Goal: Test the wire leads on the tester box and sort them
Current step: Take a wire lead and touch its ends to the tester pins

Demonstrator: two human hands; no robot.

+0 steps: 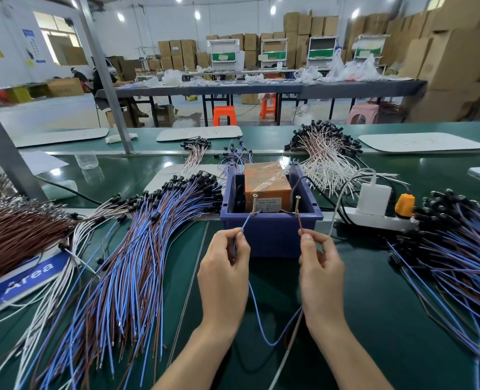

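Note:
An orange tester box [267, 180] sits in a blue bin [271, 232] at the middle of the green bench. Two brass screws stand at its front rim: a left screw [254, 204] and a right screw [297, 205]. My left hand [224, 274] pinches a blue wire lead [247, 222] whose tip touches the left screw. My right hand [321, 274] pinches a brown wire lead [300, 222] whose tip reaches the right screw. Both leads loop down between my wrists.
A large fan of blue and brown leads [126, 271] lies left of the bin, another pile [455, 249] lies right. White leads [326, 156] lie behind. A white power strip [373, 218] with an orange plug sits right of the bin. A brown wire bundle [16, 237] lies far left.

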